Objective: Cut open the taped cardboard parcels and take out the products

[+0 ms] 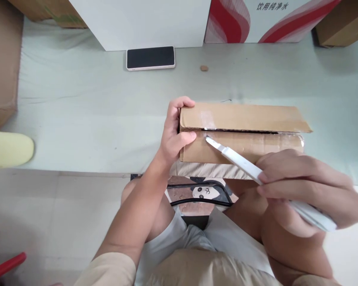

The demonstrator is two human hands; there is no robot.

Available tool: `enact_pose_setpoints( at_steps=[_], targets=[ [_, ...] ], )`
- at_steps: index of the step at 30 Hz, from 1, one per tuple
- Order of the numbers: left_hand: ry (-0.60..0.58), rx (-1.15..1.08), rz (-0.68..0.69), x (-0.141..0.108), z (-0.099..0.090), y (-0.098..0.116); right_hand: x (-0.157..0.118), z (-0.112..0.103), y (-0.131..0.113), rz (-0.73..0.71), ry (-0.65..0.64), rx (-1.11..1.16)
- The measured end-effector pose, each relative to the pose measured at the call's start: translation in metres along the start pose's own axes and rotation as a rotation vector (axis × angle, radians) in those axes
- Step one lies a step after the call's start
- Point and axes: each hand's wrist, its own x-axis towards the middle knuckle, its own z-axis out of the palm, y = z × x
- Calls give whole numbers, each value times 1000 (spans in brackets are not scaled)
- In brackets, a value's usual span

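A brown cardboard box (244,116) lies at the table's near edge, its long seam parted by a dark gap between two flaps. Clear tape shows near the seam's left end and at the right end. My left hand (176,131) is closed around the box's left end, thumb on the near flap and fingers over the far side. In my right hand (304,186) is a white utility knife (241,163), held like a pen. Its blade is out and points left, the tip at the near flap just below the left tape. Whether the tip touches cardboard I cannot tell.
A phone (150,58) lies face up on the pale green tabletop (77,119), before a white box (155,24). A red-and-white carton (256,24) stands beside it. A cardboard scrap (204,68) lies nearby. A yellow rounded object (8,149) is at the left edge.
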Motion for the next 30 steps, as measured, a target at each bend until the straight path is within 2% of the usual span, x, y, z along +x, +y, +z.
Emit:
enact_pose_setpoints(
  at_steps=[8, 16, 23, 30],
  targets=[
    [15, 41, -1, 0, 1, 1, 8, 4, -3, -88, -18, 54],
    [11, 4, -23, -1, 0, -1, 9, 5, -2, -123, -110, 43],
    [17, 5, 0, 0, 1, 0, 6, 6, -3, -54, 15, 39],
    [28, 16, 18, -1, 2, -2, 4, 7, -3, -80, 38, 10]
  ],
)
